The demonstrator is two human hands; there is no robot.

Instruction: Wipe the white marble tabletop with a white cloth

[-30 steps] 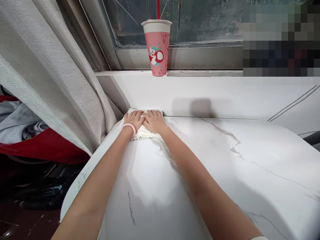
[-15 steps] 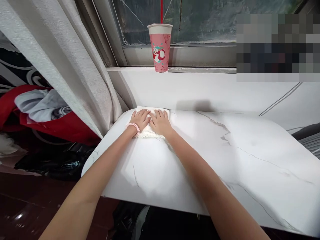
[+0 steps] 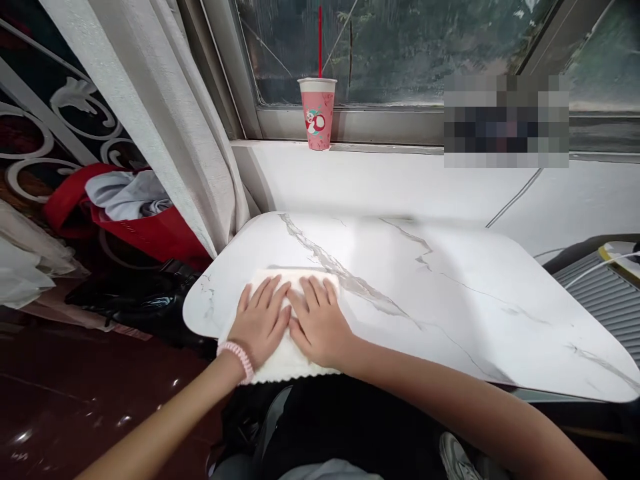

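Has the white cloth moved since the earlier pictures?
Yes: against the white table, the white cloth has moved from the far edge to the near edge.

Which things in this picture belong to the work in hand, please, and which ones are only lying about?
In use:
- cloth, spread at the table's near edge
- table, the surface beneath it

Apparently just there:
- cup with a red straw, on the sill
- curtain, hanging at left
- red bag, with pale fabric in it
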